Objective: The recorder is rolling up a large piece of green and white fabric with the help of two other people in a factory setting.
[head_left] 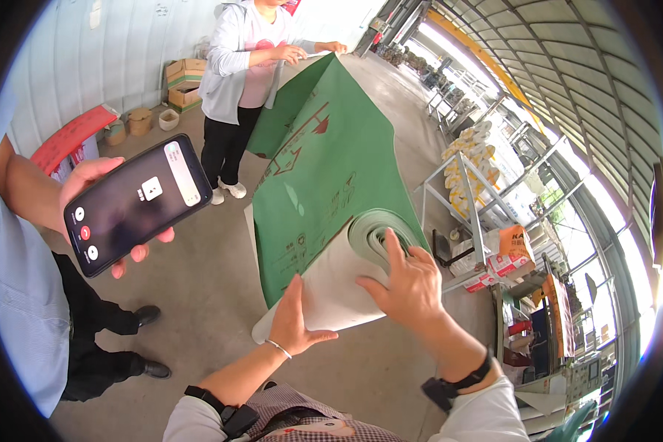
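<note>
A large sheet, green with dark red and black print (324,162), stretches away from me. Its near end is wound into a thick roll (339,295) with a pale outer side. My left hand (295,324) presses against the near left side of the roll, fingers along it and thumb apart. At the roll's right end, my right hand (409,283) has its thumb on the pale side and its fingers over the spiral edge. Between them the hands hold the roll. Across from me, a co-worker's hands (291,53) grip the far edge of the sheet.
At the left another person's hand (88,173) holds a black phone (136,202) close by. Cardboard boxes (184,81) and small tubs (140,120) line the wall. To the right stand a metal frame (460,199), stacked white-and-yellow rolls (468,166) and an orange-and-white carton (512,250).
</note>
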Demonstrator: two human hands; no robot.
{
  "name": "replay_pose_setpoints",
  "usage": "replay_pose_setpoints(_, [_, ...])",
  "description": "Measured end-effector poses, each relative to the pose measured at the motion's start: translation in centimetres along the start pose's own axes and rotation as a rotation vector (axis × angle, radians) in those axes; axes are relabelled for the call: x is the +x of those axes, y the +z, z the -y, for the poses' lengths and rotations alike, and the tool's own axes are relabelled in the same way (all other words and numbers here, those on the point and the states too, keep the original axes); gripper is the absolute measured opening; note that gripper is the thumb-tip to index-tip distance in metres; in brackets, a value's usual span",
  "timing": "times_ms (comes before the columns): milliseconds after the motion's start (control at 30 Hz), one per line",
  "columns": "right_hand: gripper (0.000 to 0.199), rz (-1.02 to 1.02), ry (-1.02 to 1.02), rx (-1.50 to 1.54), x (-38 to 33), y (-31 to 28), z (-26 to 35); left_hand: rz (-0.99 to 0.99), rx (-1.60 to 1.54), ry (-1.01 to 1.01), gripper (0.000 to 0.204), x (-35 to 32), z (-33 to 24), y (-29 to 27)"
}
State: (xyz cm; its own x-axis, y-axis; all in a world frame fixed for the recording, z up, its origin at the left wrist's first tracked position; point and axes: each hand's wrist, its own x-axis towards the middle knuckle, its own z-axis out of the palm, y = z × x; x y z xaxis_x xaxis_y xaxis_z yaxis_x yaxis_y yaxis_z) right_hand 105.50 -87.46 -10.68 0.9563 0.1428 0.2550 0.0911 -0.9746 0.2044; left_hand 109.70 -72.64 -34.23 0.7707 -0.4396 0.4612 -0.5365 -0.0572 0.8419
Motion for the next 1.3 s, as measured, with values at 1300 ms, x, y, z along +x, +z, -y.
replay_pose_setpoints(1300, [0.092,-0.052,-0.38,0.34,-3.1,-3.0,0.7,0.092,-0.054,-0.239,0.073,-1.9,1.1,-7.0])
